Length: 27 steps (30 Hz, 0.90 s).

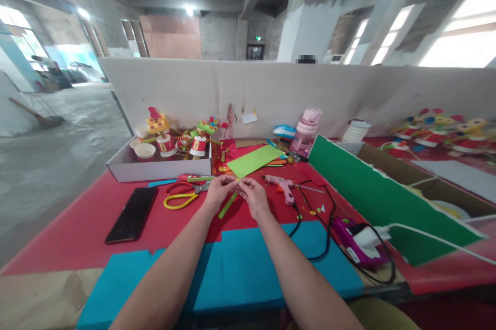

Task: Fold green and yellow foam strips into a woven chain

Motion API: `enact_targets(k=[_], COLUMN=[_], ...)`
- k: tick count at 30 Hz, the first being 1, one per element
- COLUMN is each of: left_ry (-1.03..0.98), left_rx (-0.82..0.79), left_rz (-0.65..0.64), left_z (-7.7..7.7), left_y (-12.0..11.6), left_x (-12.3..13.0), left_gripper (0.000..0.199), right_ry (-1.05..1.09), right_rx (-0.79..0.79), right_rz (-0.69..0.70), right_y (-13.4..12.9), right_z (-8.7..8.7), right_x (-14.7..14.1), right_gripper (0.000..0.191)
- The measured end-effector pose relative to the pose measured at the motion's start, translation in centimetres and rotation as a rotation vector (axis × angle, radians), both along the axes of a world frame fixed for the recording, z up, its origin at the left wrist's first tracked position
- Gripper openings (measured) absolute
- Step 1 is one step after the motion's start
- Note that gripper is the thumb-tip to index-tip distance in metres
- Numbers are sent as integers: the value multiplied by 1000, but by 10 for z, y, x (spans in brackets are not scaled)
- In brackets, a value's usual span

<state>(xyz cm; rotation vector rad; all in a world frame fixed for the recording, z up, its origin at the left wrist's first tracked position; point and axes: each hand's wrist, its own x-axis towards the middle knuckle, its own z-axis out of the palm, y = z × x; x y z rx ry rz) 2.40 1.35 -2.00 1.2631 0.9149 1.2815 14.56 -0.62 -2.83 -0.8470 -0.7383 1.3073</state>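
My left hand [221, 191] and my right hand [253, 195] meet above the middle of the red tabletop. Fingertips of both are pinched together on a small yellow-green paper piece [238, 181], mostly hidden by the fingers. Below them a narrow green paper strip [228, 206] slants down to the left; whether it joins the pinched piece I cannot tell. Just beyond the hands lies a light green paper sheet [256, 160]. Yellow- and red-handled scissors [181, 200] rest left of my left hand. A pink glue gun [284, 188] lies right of my right hand.
A black phone [132, 215] lies at left, before a white box [163, 170] of paper cups and cup figures. Blue paper [251, 268] covers the front edge. At right are a purple power strip [360, 242], cables and a green-sided box [380, 201]. Paper scraps lie about.
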Motion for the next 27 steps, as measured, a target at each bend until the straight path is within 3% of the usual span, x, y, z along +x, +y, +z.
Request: enact_targets(k=[9,17,27], left_ry=[63,-71,-125], left_rx=[13,-50,-96], left_rz=[40,5,-11], left_z=[-6,-6,-5], left_y=[5,4,4], left_x=[-2,1,1], left_gripper=[26,33,28], right_ry=[-115,4,-10], right_rx=[-38,-20,-9], right_rz=[32,13,1], right_y=[-1,-1,-2], right_z=[0,-1,1], right_x=[2,-2,-2], right_gripper=[32,36,34])
